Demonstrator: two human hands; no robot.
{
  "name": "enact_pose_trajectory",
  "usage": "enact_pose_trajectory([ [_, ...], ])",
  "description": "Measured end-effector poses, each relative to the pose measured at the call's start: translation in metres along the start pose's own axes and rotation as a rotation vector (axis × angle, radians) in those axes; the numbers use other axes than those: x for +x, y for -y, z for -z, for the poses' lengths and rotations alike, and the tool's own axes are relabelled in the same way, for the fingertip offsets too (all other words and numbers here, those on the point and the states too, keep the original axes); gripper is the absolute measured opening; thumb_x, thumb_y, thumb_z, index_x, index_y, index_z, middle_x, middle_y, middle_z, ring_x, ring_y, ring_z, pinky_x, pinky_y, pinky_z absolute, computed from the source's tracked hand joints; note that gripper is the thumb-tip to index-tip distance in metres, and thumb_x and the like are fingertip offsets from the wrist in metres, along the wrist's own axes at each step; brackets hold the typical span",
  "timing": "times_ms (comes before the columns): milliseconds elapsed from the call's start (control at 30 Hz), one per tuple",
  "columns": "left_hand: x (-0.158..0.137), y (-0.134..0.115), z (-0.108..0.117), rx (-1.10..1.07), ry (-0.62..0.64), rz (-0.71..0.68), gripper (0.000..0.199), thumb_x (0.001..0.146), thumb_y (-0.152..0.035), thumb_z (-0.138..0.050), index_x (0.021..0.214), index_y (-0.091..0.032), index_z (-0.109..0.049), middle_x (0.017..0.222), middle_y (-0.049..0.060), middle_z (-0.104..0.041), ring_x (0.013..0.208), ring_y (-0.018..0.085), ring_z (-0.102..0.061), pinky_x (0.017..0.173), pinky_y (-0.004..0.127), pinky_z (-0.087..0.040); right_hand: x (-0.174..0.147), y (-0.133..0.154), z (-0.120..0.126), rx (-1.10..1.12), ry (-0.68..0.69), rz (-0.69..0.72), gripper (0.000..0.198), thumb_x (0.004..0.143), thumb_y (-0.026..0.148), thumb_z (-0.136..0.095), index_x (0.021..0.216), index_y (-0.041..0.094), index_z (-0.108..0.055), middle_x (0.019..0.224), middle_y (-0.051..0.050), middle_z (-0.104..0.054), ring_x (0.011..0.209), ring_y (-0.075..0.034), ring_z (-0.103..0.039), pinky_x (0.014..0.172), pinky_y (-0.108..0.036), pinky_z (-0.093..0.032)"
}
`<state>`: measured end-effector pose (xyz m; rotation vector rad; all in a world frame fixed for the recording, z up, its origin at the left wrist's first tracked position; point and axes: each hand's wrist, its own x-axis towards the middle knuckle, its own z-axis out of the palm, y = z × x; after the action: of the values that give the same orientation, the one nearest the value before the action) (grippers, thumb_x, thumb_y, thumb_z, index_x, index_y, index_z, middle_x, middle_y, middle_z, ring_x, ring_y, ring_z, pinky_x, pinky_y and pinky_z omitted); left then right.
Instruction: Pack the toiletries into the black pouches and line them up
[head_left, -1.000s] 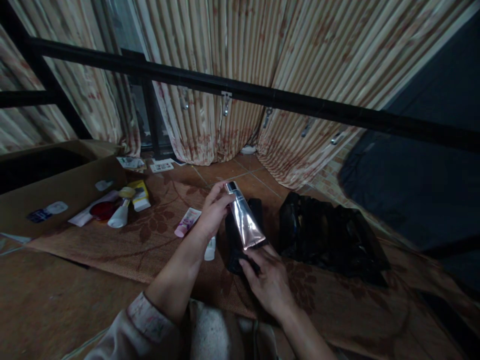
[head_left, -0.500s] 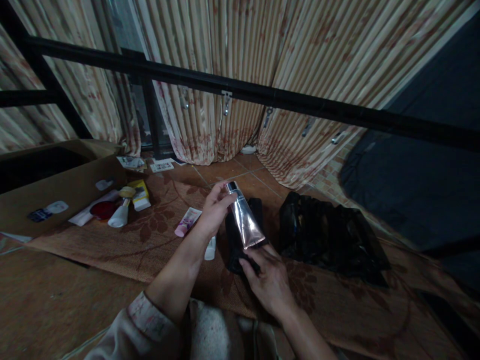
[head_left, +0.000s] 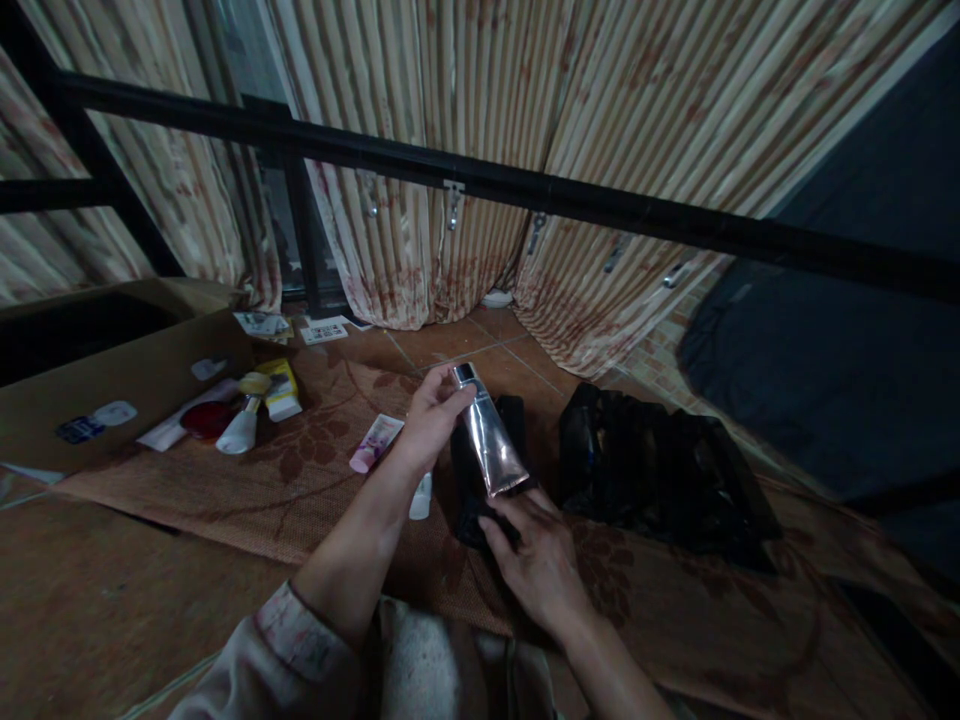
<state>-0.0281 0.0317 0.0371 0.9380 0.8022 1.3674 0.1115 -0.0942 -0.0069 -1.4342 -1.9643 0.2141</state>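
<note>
My left hand (head_left: pixel 436 412) is closed around the cap end of a shiny silver squeeze tube (head_left: pixel 493 440), its thumb lying across the tube just below the dark cap. The tube slants down to the right, its flat crimped end towards my right hand (head_left: pixel 538 555). That hand is open, thumb spread from the fingers; its fingertips are at the crimped end, and I cannot tell whether they touch it. Behind and below the tube lies a folded black item (head_left: pixel 469 500). A pink-and-white tube (head_left: pixel 376 443) and a small white tube (head_left: pixel 421 496) lie beside my left forearm.
A crumpled black plastic bag (head_left: pixel 652 470) is on the brown patterned mat (head_left: pixel 315 500). At the left stands a cardboard box (head_left: pixel 172 360), with a white bottle (head_left: pixel 241 425), a red round item (head_left: pixel 204 420) and a yellow packet (head_left: pixel 282 388) beside it. A black metal bar (head_left: pixel 495 180) crosses ahead.
</note>
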Motion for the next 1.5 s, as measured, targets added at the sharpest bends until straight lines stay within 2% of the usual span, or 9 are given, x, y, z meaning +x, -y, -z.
enact_pose_trajectory([
  [1167, 0.0024, 0.0042, 0.0014, -0.009, 0.006, 0.0, 0.038, 0.061, -0.028, -0.077, 0.094, -0.018, -0.06, 0.076, -0.003, -0.063, 0.064, 0.011, -0.058, 0.063, 0.023, -0.047, -0.0003, -0.001, -0.0011, 0.023, 0.0, 0.006, 0.016, 0.086, 0.021, -0.059, 0.099, 0.023, -0.067, 0.099, -0.003, -0.071, 0.093, -0.021, -0.061, 0.082, -0.033, -0.049],
  [1500, -0.0001, -0.0009, -0.0004, -0.017, -0.018, -0.002, 0.037, 0.06, -0.026, -0.076, 0.092, -0.018, -0.06, 0.074, -0.003, -0.061, 0.064, 0.01, -0.057, 0.061, 0.022, -0.045, -0.0004, 0.0006, -0.0019, -0.012, -0.018, -0.003, 0.015, 0.087, 0.031, -0.06, 0.098, 0.023, -0.067, 0.097, -0.004, -0.07, 0.091, -0.022, -0.059, 0.082, -0.034, -0.046],
])
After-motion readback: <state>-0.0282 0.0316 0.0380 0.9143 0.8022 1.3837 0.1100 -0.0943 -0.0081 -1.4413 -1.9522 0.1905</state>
